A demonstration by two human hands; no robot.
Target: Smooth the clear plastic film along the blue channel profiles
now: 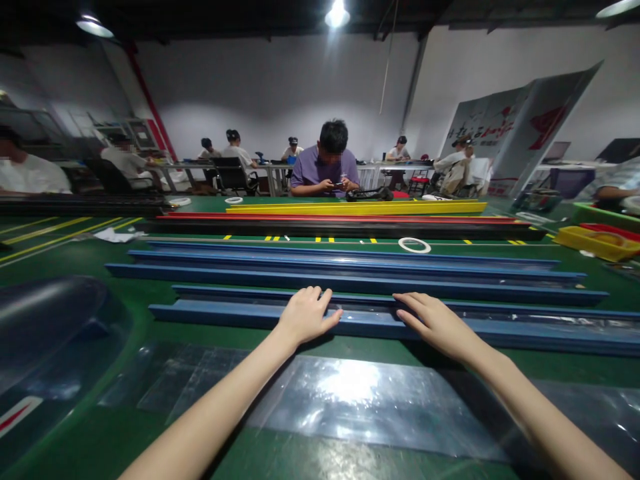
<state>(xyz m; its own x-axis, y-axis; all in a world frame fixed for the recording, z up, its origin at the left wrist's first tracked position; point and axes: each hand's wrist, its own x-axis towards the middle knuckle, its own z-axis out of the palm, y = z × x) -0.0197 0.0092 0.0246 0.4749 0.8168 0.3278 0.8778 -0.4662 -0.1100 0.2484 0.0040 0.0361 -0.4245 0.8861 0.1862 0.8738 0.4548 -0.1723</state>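
On blue channel, both hands, apart

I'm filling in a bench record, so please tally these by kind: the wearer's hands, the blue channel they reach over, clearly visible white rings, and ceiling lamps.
Hands: 2, left hand and right hand
Blue channel: 1
White rings: 3
Ceiling lamps: 3
Total: 9

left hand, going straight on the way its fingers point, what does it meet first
Probably the second blue rail, lying just beyond the nearest blue rail, which the left hand overlaps in view; the hand's height is unclear, so it might pass over.
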